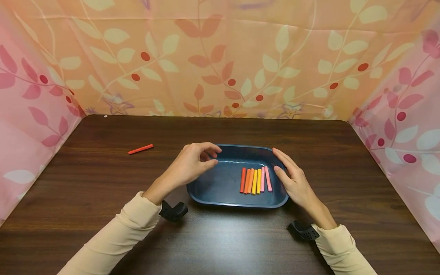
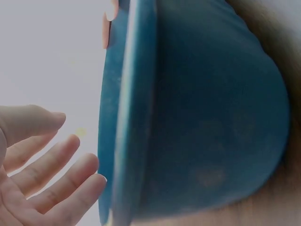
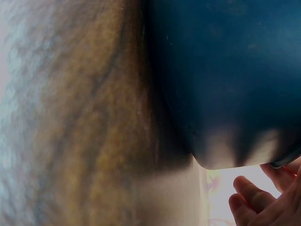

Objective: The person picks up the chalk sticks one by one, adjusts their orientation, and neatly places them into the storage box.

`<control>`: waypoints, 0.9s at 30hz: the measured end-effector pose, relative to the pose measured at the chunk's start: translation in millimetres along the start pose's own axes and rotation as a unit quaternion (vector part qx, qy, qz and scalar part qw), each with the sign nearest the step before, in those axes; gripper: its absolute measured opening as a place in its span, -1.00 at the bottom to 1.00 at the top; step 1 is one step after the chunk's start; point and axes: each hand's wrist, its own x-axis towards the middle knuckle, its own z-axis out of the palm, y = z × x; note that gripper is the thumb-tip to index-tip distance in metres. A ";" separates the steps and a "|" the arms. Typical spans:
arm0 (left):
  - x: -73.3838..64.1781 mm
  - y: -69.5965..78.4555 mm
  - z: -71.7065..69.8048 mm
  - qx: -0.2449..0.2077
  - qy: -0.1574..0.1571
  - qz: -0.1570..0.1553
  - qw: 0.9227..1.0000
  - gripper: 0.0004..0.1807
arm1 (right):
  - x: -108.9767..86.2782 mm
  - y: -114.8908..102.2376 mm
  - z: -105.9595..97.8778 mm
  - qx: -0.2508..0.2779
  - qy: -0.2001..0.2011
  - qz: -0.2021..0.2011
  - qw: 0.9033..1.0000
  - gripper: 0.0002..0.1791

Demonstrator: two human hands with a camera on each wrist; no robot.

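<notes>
A dark blue tray [image 1: 220,191] lies on the table between both hands. Side by side in its right half is a row of chalk-like sticks [image 1: 254,181], running from red and orange through yellow to pink. My left hand [image 1: 192,162] hovers over the tray's upper left corner, fingers loosely bent and nothing between them; in the left wrist view this hand [image 2: 51,179] is beside the tray's rim [image 2: 124,113]. At the right end my right hand [image 1: 293,181] holds the tray's rim, thumb over the inner side and fingers along the outside.
A single red stick [image 1: 140,149] lies on the dark wooden table [image 1: 103,179], left of the tray. Floral cloth [image 1: 220,57] hangs behind the table and along both sides. Each wrist carries a black band [image 1: 173,211].
</notes>
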 end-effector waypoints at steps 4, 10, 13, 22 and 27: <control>-2.3 -5.5 -6.1 0.004 0.005 -0.003 1.000 -0.68 | -0.1 -0.3 -0.1 -0.001 0.002 -0.002 1.000 -0.46; -5.4 -13.2 -15.0 0.009 0.021 -0.010 1.000 -0.68 | -0.4 0.0 0.1 -0.001 0.004 -0.006 1.000 -0.46; -6.6 -15.9 -18.1 0.009 0.025 -0.012 1.000 -0.69 | -0.3 0.4 0.6 0.001 0.006 -0.009 1.000 -0.46; -9.1 -22.3 -27.0 0.012 0.030 -0.020 0.999 -0.69 | 0.1 1.3 1.2 0.004 0.007 -0.016 1.000 -0.46; -10.0 -29.9 -32.0 0.006 0.027 -0.032 0.999 -0.69 | 0.3 1.0 1.3 0.006 0.007 -0.022 1.000 -0.47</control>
